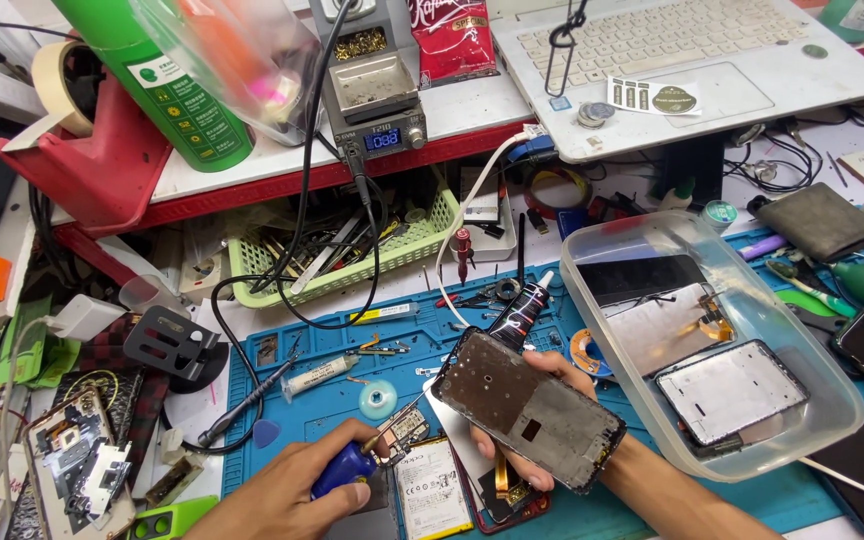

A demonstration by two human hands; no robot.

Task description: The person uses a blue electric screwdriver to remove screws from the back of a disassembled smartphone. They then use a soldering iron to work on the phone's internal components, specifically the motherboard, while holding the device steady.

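My right hand [559, 372] holds a dark phone screen assembly [532, 405] tilted above the blue work mat [322, 400], its inner side up. A black glue tube [523, 306] pokes out just behind it; whether the hand holds that too is unclear. My left hand [287, 495] grips a blue-handled tool [344, 470], its tip at a small circuit board [402, 430]. Below the screen lies an opened phone body with a white battery [432, 490] and an orange flex cable [502, 478].
A clear plastic tub [822, 420] with phone frames stands at the right. A green basket [352, 275] of tools, a soldering station [377, 100], a laptop [692, 60] and a green spray can [167, 90] are at the back. Loose parts crowd the left.
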